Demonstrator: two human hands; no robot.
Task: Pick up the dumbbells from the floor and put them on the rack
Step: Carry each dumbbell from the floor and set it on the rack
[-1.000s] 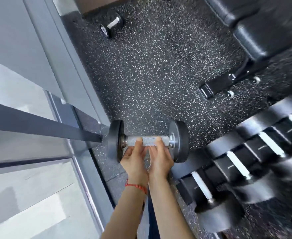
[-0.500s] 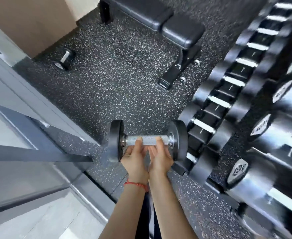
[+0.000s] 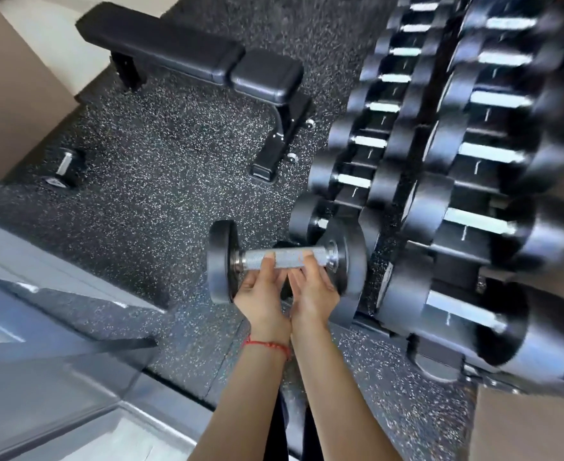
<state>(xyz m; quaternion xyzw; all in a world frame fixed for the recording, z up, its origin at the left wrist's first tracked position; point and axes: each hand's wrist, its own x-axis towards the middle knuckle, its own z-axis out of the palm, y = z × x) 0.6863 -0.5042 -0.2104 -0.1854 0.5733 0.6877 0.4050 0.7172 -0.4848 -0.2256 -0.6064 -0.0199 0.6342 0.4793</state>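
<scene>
I hold a black dumbbell [image 3: 219, 262] with a knurled silver handle level in front of me, above the speckled floor. My left hand [image 3: 262, 294] and my right hand [image 3: 314, 291] grip the handle from below, side by side, thumbs on top. The dumbbell's right head is close to the near end of the dumbbell rack [image 3: 370, 322], which fills the right side with two rows of black dumbbells. Another small dumbbell [image 3: 63, 168] lies on the floor at the far left, by the wall.
A black padded bench [image 3: 187, 58] stands at the back, its foot reaching toward the rack. A grey glass partition with a dark rail [image 3: 67, 327] runs along the left. Speckled rubber floor [image 3: 161, 168] lies between bench, partition and rack.
My view has swung right, bringing the rack from the frame's edge to fill the right side. The held dumbbell now sits beside the rack's near end. My grip is unchanged.
</scene>
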